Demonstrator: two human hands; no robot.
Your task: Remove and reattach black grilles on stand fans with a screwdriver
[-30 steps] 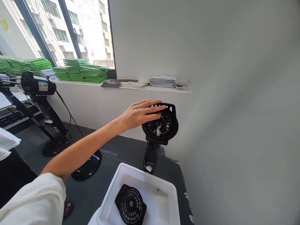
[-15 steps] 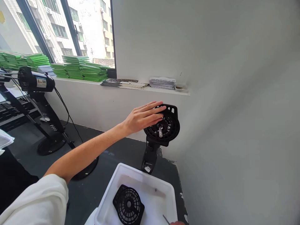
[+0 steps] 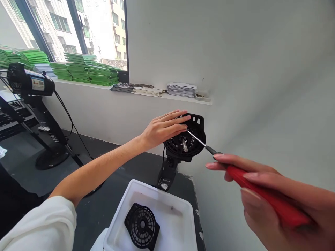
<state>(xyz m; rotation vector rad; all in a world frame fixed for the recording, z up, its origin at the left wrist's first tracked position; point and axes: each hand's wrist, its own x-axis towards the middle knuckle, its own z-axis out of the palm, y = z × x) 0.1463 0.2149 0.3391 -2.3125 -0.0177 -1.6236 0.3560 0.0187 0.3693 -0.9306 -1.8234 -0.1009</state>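
Note:
My left hand reaches across and lies over the upper left face of a black fan motor housing, fingers stretched out and touching it. A metal shaft sticks out of the housing's middle. In my right hand, at the lower right, is a screwdriver with a red and black handle, fingers wrapped round it. Its thin metal blade points up and left, the tip at the housing face close to my left fingertips. Whether the tip sits on a screw cannot be made out.
A black stand carries the housing. Below is a white tray with a round black grille-like cover and a small metal piece. Another fan stand is at left. Green stacks and paper stacks line the sill.
My right hand has come up from the tray with the screwdriver, whose tip is now at the housing. My left hand stays on the housing. The view has shifted slightly.

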